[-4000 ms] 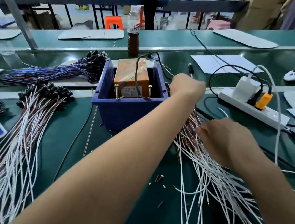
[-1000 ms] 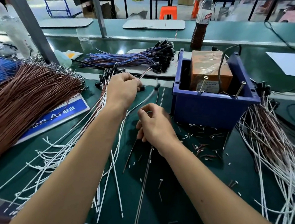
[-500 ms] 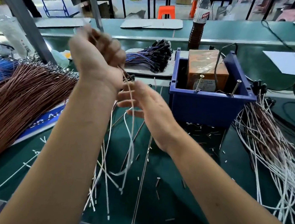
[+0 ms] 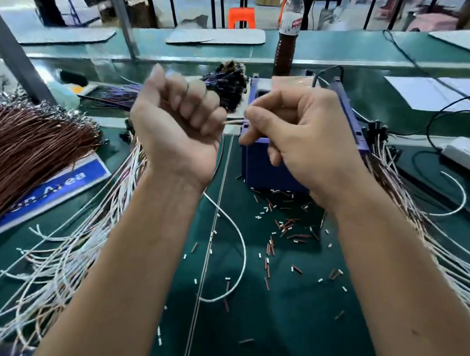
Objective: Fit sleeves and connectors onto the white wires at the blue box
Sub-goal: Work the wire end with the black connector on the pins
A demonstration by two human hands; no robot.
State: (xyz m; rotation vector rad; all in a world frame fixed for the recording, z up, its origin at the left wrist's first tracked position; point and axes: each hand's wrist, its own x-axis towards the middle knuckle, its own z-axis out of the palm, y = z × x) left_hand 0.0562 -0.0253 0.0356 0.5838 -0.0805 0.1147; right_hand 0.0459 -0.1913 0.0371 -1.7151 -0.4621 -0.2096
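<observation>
A: Where is the wire?

B: A white wire [image 4: 240,255] hangs from the left hand [image 4: 175,120], which is curled into a fist around its upper part. It loops down over the green bench [image 4: 283,331] and ends near the middle seam. A short stub [image 4: 233,122] sticks out of the fist toward the right.

A: And the right hand?

B: The right hand [image 4: 299,126] pinches that stub between thumb and forefinger, so it is clamped on the wire's end. The other fingers are loosely curled. Whether a sleeve is already in the pinch cannot be told; the frame is blurred there.

A: Which way does the end lie?

B: Roughly level, its long axis running left to right between the two hands, which almost touch. Both are raised in front of the blue box [image 4: 259,163], the right one nearer it. Any sleeve would probably have to slide along that axis, from the right hand toward the left.

A: What lies around them?

B: Small sleeves [image 4: 284,228] are scattered on the bench just in front of the box. Loose white wires [image 4: 65,251] fan toward the front left corner, and more [image 4: 454,264] toward the right edge. A brown bundle [image 4: 14,156] lies at the left edge, and a bottle [image 4: 286,36] stands behind the box.
</observation>
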